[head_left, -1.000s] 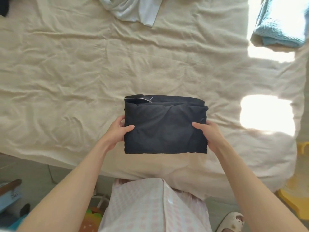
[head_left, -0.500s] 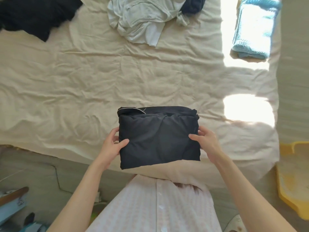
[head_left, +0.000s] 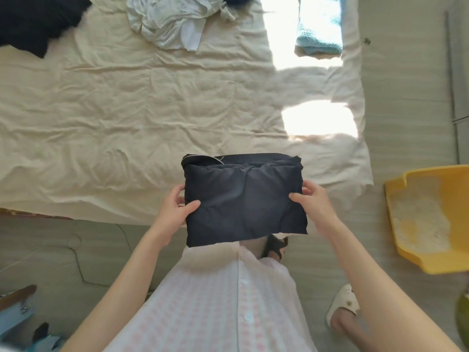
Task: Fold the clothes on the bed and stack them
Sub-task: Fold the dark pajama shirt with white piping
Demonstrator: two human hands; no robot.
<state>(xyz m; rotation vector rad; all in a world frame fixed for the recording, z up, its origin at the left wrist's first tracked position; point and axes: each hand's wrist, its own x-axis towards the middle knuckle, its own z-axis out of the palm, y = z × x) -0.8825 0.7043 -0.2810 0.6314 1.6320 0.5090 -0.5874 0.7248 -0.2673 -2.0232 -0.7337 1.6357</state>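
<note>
Bed [head_left: 152,110], cream sheet, much creased, fills most of the view; two bright sun patches on its right side. Black garment [head_left: 33,19] heaped at the far left corner. White garment [head_left: 172,24] crumpled at the far edge, a dark scrap just beside it, too cut off to identify. Folded blue towel [head_left: 318,34] at the far right in glare. Yellow tray [head_left: 431,260] on the floor to the right of the bed, pale grainy fill inside.

Folded dark garment [head_left: 243,199], a neat rectangle, held up in front of us over the bed's near edge, partly over the floor; we cannot tell if its far edge touches the sheet. Our left hand [head_left: 175,212] grips its left edge, thumb on top, fingers curled under. Our right hand [head_left: 314,204] grips the right edge the same way. White slipper [head_left: 342,304] on the floor, lower right.
</note>
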